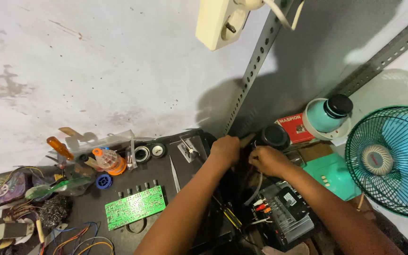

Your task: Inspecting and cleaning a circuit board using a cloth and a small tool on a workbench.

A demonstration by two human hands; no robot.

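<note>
Both my hands reach to the back of a cluttered black work surface. My left hand is closed around something dark near the wall; what it grips is hidden. My right hand is closed beside it, with a grey cable hanging down from its fingers. A round black part sits just behind the right hand. A black electronic unit with ribbed metal fins lies below my right forearm. A green circuit board lies left of my left arm.
A teal fan stands at the right, and a teal jug with a black cap behind a red box. A perforated metal rail and a cream power strip hang on the wall. Screwdrivers, a solder spool and wires crowd the left.
</note>
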